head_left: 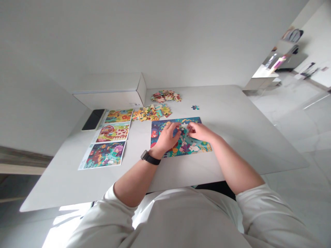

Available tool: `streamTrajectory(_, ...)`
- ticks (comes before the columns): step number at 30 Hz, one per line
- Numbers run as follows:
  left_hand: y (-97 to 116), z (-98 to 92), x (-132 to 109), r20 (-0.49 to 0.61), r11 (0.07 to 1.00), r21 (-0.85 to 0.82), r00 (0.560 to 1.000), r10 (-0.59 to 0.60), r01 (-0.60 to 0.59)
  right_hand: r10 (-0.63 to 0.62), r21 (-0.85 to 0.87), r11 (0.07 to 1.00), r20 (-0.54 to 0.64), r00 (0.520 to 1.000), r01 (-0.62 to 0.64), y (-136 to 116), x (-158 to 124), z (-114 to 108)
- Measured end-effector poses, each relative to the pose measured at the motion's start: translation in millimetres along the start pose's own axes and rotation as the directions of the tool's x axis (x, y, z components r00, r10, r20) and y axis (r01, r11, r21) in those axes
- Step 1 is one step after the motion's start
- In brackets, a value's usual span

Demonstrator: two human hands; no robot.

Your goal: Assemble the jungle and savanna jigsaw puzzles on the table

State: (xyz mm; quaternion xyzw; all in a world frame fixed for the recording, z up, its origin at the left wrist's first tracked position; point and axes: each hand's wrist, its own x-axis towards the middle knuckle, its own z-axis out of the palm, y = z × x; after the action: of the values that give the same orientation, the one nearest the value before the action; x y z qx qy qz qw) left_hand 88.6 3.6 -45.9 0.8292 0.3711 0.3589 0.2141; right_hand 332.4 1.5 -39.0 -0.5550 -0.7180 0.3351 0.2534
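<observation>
Puzzle (191, 147) centre hidden beneath left hand (168, 137) and right hand (200, 132); grip unclear.

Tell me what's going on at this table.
A person at a white table has both hands on a jigsaw puzzle with rabbits, mostly put together. The left hand, with a dark watch on the wrist, and the right hand meet at a pale spot near its middle. Two piles of loose pieces lie beyond it, a small piece apart to the right, and a sheet of three pictures to the left.
</observation>
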Motion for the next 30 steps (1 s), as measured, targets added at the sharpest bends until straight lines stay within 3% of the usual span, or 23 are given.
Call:
streamTrajectory(16, -6, 3.6, -2, 0.107, 0.991, 0.130, 0.994, 0.028, -0.042, -0.047, -0.137, 0.990, -0.054, 0.997, 0.039, 4, 0, 4)
streamTrajectory(24, -3, 3.6, -2, 0.224, 0.984, 0.107, 0.968, 0.115, -0.141, -0.069, -0.253, 0.966, -0.069, 0.995, 0.049, 3, 1, 3)
streamTrajectory(30, -9, 6.0, -3, 0.251, 0.977, 0.105, 0.955, 0.156, -0.187, -0.076, -0.338, 0.939, -0.050, 0.996, 0.055, 2, 1, 3)
